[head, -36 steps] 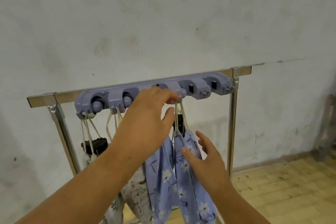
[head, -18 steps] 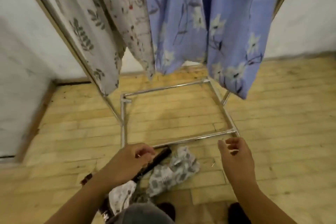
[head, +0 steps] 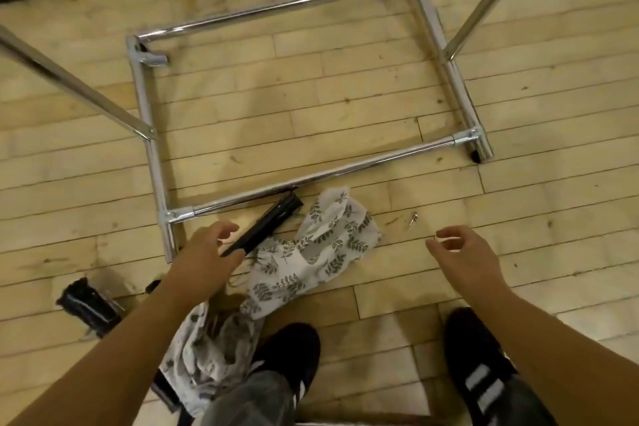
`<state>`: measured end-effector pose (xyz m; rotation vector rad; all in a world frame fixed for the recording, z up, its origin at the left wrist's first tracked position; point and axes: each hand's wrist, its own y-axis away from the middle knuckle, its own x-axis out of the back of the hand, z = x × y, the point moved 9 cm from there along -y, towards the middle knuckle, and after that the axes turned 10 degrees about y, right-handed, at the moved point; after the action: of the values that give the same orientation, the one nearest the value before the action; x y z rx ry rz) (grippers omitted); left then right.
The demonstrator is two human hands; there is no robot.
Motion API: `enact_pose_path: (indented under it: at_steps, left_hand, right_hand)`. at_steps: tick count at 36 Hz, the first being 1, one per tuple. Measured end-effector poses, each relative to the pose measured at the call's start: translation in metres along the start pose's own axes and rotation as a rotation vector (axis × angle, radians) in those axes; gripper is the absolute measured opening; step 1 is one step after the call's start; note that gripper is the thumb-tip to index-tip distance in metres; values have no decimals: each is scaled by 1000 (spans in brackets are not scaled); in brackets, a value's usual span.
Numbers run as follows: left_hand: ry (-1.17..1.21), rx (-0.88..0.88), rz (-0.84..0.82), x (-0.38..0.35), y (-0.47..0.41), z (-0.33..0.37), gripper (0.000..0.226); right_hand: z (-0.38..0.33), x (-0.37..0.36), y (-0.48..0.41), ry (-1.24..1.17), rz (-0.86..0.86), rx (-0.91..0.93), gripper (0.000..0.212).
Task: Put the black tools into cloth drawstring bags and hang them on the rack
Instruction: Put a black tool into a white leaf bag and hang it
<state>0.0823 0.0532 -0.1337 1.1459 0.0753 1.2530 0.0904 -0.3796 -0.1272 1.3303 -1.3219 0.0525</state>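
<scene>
I am looking down at the wooden floor. A long black tool (head: 271,223) lies slanted by the rack's front base tube (head: 345,175), its near end on a white leaf-print drawstring bag (head: 318,249). My left hand (head: 205,258) is at that near end, fingers curled above it and thumb touching it, not closed. My right hand (head: 465,254) hovers with fingers apart, holding nothing, to the right of the bag. A second patterned bag (head: 204,360) lies crumpled under my left forearm. Another black tool (head: 88,304) lies at the left.
The rack's chrome base frame (head: 148,135) forms a rectangle on the floor, with two slanted uprights (head: 484,7) rising out of view. My black shoes (head: 473,353) stand at the bottom. A small metal screw (head: 413,220) lies right of the bag.
My view dropped from the rack's hooks and hanging bags to the floor. Both hands came down from the hung blue bag; the left now reaches the black tool's end.
</scene>
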Motion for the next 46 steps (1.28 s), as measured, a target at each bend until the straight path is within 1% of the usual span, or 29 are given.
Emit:
enact_pose_path:
  at_steps: [2, 5, 7, 9, 11, 13, 15, 16, 18, 19, 20, 21, 22, 23, 24, 25, 28, 29, 30, 31, 33, 34, 36, 37, 38, 39, 41, 44, 46]
  left_hand:
    - [-48, -9, 11, -8, -14, -4, 54]
    - [-113, 9, -56, -22, -22, -20, 67]
    - [-211, 29, -78, -24, -22, -39, 73]
    - [-370, 39, -55, -18, -19, -56, 73]
    - [-477, -108, 25, -11, -11, -49, 64]
    - [-413, -325, 69, -10, 3, -24, 50]
    - [-297, -441, 31, -20, 16, 3, 48]
    - [-252, -454, -18, -32, 19, 13, 54]
    - [-217, -410, -130, -62, 15, 18, 74]
    - [-230, -352, -176, -76, 10, 15, 81]
    - [-258, -296, -205, -86, 5, 10, 81]
    - [-284, -254, -204, -92, 2, 8, 70]
    - [-286, -229, -177, -91, 1, 12, 52]
    - [-243, -189, -144, -86, 2, 19, 33]
    - [-145, -148, -108, -79, 6, 27, 22]
    - [13, -80, -68, -69, 10, 34, 22]
    - [545, 227, 29, -43, 18, 37, 41]
    - [641, 290, 56, -37, 21, 36, 41]
    - [734, 319, 33, -35, 23, 41, 40]
    - [844, 348, -29, -38, 26, 47, 39]
    - [1201, 436, -264, -55, 38, 60, 54]
    - [1329, 425, -381, -60, 45, 72, 59]
    - [1471, 255, -530, -62, 49, 89, 66]
    - [1472, 162, -530, -58, 48, 93, 73]
    - [1440, 103, -476, -56, 43, 88, 79]
    - [1370, 86, -367, -53, 36, 78, 81]
    - [1164, 21, -95, -40, 26, 63, 76]
    - [948, -93, 121, -24, 25, 63, 56]
    - [753, -102, 214, -12, 30, 67, 29]
  right_hand:
    - [0, -9, -18, -12, -13, -25, 33]
    - [-6, -24, -39, -7, -25, -49, 43]
    - [-11, -35, -50, 4, -20, -59, 49]
    - [-15, -46, -60, 25, 6, -80, 51]
    - [-17, -50, -65, 38, 46, -81, 45]
    - [-16, -54, -69, 55, 75, -87, 34]
    - [-15, -57, -69, 65, 96, -82, 25]
    - [-15, -56, -67, 66, 109, -76, 23]
    - [-14, -54, -61, 50, 129, -88, 22]
    - [-12, -52, -57, 38, 137, -96, 23]
    - [-10, -50, -51, 16, 144, -105, 24]
    - [-10, -49, -45, -23, 149, -110, 25]
    - [-11, -48, -37, -72, 144, -107, 25]
    - [-15, -49, -29, -116, 132, -92, 24]
    - [-23, -51, -18, -156, 100, -63, 22]
    - [-32, -55, -6, -192, 51, -19, 20]
    - [-69, -72, 36, -363, -130, 110, 17]
    - [-79, -79, 48, -435, -181, 128, 17]
    - [-88, -86, 57, -504, -232, 133, 18]
    - [-95, -93, 64, -574, -284, 121, 19]
    - [-108, -106, 74, -701, -370, 84, 20]
    - [-115, -109, 77, -755, -390, 71, 19]
    - [-121, -109, 78, -816, -365, 44, 18]
    - [-122, -106, 76, -804, -327, 40, 18]
    - [-121, -102, 73, -777, -290, 42, 17]
    - [-120, -97, 71, -756, -253, 43, 17]
    - [-119, -82, 67, -740, -154, 50, 16]
    - [-131, -39, 75, -669, 43, 128, 15]
    - [-155, -14, 93, -704, 32, 247, 14]
